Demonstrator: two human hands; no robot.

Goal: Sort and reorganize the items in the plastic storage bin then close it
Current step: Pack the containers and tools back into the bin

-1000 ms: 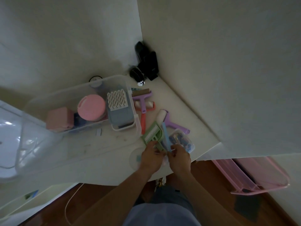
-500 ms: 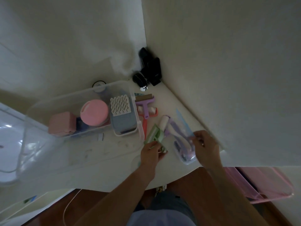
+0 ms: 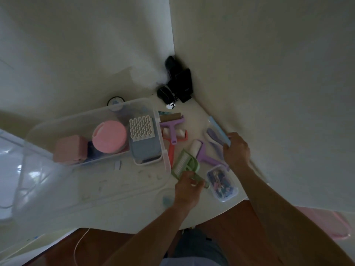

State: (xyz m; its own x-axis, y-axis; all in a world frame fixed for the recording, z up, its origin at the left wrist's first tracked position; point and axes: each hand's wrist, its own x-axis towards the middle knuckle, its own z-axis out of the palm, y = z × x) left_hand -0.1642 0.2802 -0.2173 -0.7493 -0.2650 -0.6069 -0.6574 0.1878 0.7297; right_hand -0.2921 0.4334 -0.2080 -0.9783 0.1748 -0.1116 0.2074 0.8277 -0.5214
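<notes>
Gripping a green brush (image 3: 185,165) by its handle, the left hand (image 3: 187,191) hovers beside the clear bin (image 3: 92,162) on the desk (image 3: 194,114); the right hand (image 3: 237,148) grasps a blue comb (image 3: 218,129) near the wall.

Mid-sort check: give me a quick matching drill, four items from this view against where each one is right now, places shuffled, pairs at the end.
Items
1. round pink container
2. green brush-and-dustpan set
3. light blue strip
4. small clear box

Places
A. held by the right hand, near the wall
B. on the table by its front edge
C. inside the clear storage bin
D. gripped by the left hand

Pairs: 1-C, 2-D, 3-A, 4-B
</notes>
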